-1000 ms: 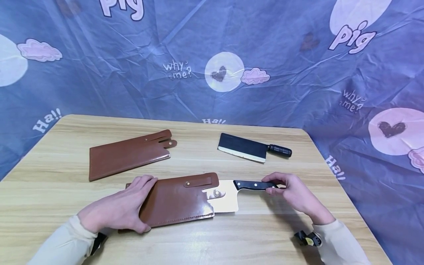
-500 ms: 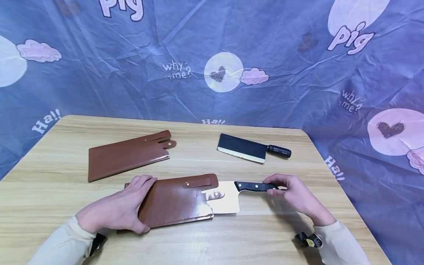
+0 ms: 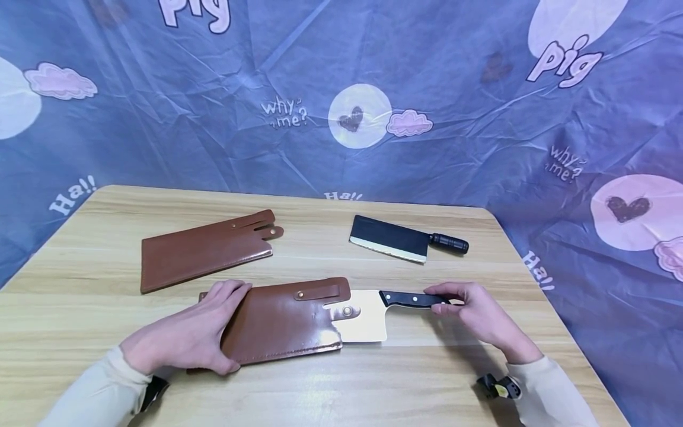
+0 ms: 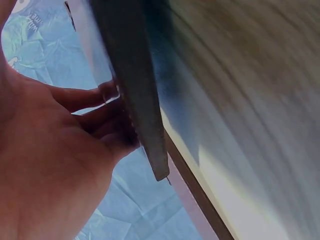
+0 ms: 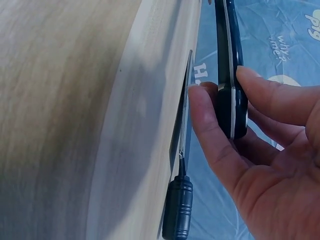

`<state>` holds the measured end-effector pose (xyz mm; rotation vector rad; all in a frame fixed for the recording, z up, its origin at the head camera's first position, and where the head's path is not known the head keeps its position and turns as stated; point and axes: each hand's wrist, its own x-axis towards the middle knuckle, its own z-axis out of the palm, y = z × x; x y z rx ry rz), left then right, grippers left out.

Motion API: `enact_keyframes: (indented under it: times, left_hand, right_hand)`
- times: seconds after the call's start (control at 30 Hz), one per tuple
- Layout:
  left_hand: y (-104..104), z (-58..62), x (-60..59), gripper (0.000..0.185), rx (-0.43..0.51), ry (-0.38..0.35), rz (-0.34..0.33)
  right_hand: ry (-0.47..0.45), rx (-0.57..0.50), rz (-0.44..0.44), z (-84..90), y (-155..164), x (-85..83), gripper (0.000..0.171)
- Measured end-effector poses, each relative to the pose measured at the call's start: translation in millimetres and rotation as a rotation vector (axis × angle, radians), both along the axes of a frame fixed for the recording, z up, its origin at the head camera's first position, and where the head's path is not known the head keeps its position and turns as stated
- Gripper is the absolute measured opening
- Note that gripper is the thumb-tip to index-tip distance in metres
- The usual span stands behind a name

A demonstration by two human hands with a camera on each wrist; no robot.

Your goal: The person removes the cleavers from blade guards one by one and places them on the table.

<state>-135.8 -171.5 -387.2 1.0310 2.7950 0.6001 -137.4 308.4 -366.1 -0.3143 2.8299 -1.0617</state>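
Note:
In the head view a brown leather knife sheath (image 3: 283,320) lies at the front middle, its snap strap pointing right. My left hand (image 3: 187,332) grips its left part, thumb at the near edge and fingers over the far edge. The left wrist view shows the sheath (image 4: 140,100) edge-on beside those fingers. From the sheath's right mouth sticks part of a cleaver's (image 3: 370,317) pale blade; the rest is hidden inside. My right hand (image 3: 475,311) pinches the end of its black riveted handle (image 3: 408,299) between thumb and fingers, seen close up in the right wrist view (image 5: 232,110).
A second brown sheath (image 3: 208,252) lies at the back left of the wooden table (image 3: 341,391). Behind my right hand lies another cleaver (image 3: 392,237) with a dark blade and black ribbed handle. A blue printed cloth (image 3: 240,148) hangs behind the table.
The held cleaver has slid slightly right, and a little more blade shows at the sheath's mouth. The left hand and sheath have shifted barely left.

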Motion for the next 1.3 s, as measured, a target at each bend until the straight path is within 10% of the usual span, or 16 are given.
enact_keyframes:
  times: [1.3]
  left_hand:
    - [-6, -2.3, 2.4, 0.117, -0.031, 0.027, 0.044]
  right_hand:
    - [-0.091, -0.237, -0.051, -6.5, 16, -0.9, 0.038]
